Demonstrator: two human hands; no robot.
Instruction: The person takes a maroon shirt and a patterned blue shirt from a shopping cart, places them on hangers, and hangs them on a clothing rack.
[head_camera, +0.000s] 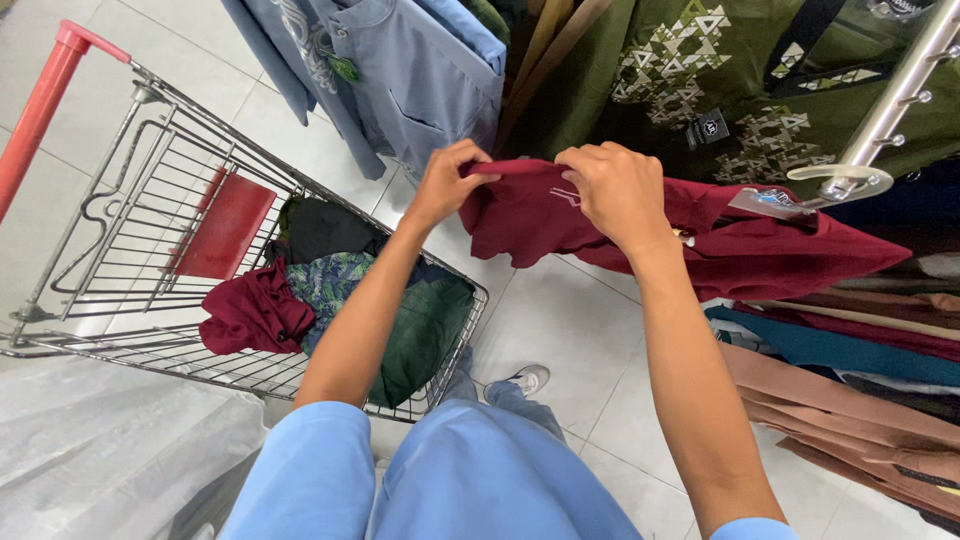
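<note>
Clothing rack to our front and right, shopping cart (130, 250) to our left on the pale tile floor (560, 320). Both hands are up on a maroon shirt (720, 240) that hangs off the metal rack arm (885, 115), its body trailing out to the right toward the hanger end. Our left hand (447, 183) has its fingers curled and pressed together, pinching the near edge of the fabric between thumb and fingertips. Our right hand (618, 188) sits knuckles-up on the cloth just beside it, fingers bent down and closed into the fabric; we cannot tell how the thumb lies, it is hidden under the hand. We judge the step in hand to be gathering or folding the near end of the shirt while it is not yet free of the rack. The next move, as we read it, calls for keeping both pinches firm and working the garment clear of the rack arm without snagging the tag (765, 200) near its collar. The cart already carries a dark red garment (250, 315), a leaf-print garment (330, 285) and a dark green garment (425, 335), with a red child-seat flap (222, 225) raised behind them. Blue-grey shirts (410, 80) and olive patterned shirts (680, 70) hang above.
</note>
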